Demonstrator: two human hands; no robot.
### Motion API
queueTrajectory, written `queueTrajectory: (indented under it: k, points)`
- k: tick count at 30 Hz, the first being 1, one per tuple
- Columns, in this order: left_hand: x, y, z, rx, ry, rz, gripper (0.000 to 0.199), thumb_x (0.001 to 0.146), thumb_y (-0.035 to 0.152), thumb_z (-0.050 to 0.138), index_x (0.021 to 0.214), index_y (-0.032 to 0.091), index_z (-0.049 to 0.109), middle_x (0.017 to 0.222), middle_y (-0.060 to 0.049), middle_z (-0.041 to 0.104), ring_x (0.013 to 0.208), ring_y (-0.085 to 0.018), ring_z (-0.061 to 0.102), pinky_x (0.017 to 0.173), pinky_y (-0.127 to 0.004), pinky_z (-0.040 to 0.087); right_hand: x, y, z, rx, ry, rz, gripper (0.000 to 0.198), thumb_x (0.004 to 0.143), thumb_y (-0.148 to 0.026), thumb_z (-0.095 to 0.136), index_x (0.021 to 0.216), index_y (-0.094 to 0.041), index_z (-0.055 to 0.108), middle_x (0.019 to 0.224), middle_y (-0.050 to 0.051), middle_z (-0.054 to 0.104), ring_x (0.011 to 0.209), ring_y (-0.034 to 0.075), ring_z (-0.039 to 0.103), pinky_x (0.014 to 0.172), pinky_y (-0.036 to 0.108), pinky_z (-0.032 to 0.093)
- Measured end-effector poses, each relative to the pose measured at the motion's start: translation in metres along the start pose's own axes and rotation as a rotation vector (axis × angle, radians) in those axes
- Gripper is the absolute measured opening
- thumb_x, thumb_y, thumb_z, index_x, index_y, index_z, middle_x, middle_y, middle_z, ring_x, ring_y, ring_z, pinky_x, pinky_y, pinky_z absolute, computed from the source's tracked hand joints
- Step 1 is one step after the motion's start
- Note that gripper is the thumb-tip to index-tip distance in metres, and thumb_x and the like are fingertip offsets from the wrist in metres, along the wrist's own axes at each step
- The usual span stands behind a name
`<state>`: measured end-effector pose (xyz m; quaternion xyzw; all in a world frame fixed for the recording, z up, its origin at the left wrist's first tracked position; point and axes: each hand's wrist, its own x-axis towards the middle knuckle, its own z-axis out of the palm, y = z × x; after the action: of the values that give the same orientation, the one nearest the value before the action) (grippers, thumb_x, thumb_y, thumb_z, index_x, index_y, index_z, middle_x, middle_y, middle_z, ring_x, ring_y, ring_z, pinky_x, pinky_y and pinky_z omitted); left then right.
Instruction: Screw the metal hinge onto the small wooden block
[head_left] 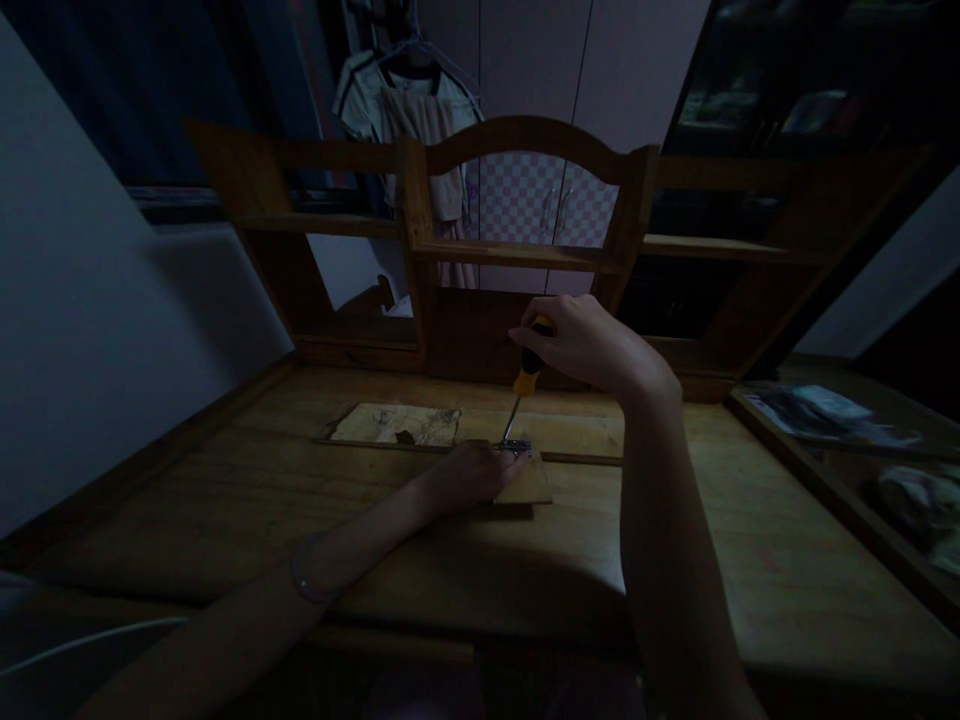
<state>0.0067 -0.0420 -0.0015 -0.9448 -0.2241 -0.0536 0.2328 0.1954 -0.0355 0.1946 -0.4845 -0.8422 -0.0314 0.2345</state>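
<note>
My right hand (581,340) is wrapped around the yellow and black handle of a screwdriver (528,372). The tool slants down, and its metal shaft meets a small metal hinge (516,446). Low on the desk, my left hand (469,472) pinches the hinge against a small wooden board (529,485), its fingertips beside the screwdriver's tip. Behind the hands lies a long, thin wooden panel (577,436); its left part has a pale, stained surface (394,424). Dim light and my fingers hide part of the hinge and any screw in it.
Everything rests on a wooden desk (300,500) with a wooden shelf unit (525,255) along its back. Papers (832,405) and a crumpled cloth-like item (919,505) lie beyond the right edge. Clothes (420,110) hang behind, beside a cabinet (525,60).
</note>
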Motion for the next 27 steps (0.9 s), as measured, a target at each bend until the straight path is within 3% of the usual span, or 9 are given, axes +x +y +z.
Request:
queueTrajectory:
  k: [9,16,23,27]
  points:
    - [0.0,0.0,-0.003,-0.002,-0.014,0.008,0.04,0.1,0.011,0.038,0.14,0.01,0.044,0.104,-0.012,0.068,0.081,-0.018,0.067,0.068,-0.031,0.052,-0.001,-0.002,-0.001,-0.041,-0.021,-0.015,0.03,0.096,-0.041,0.055,0.1,-0.016,0.071,0.09,0.01,0.07,0.08,0.021,0.063,0.07,0.031,0.042]
    - [0.001,0.0,-0.006,0.004,-0.002,0.004,0.039,0.101,0.011,0.037,0.139,0.011,0.045,0.102,-0.012,0.069,0.08,-0.018,0.067,0.063,-0.028,0.05,0.003,-0.015,0.012,-0.235,0.108,0.094,0.04,0.095,-0.048,0.049,0.097,-0.012,0.067,0.095,0.019,0.069,0.09,0.031,0.064,0.075,0.039,0.044]
    - [0.002,0.0,-0.004,0.002,-0.023,-0.001,0.039,0.1,0.011,0.038,0.138,0.012,0.046,0.096,-0.011,0.069,0.077,-0.018,0.068,0.062,-0.029,0.05,0.006,-0.01,0.015,-0.079,0.03,0.036,0.033,0.09,-0.039,0.049,0.11,-0.014,0.06,0.103,0.016,0.068,0.094,0.03,0.062,0.078,0.038,0.045]
    - [0.002,0.0,0.001,-0.002,-0.033,0.009,0.041,0.098,0.009,0.042,0.139,0.011,0.045,0.099,-0.012,0.069,0.082,-0.018,0.069,0.064,-0.028,0.051,0.009,-0.003,0.021,-0.128,0.086,0.047,0.034,0.094,-0.041,0.046,0.11,-0.014,0.058,0.102,0.017,0.067,0.097,0.029,0.062,0.081,0.037,0.045]
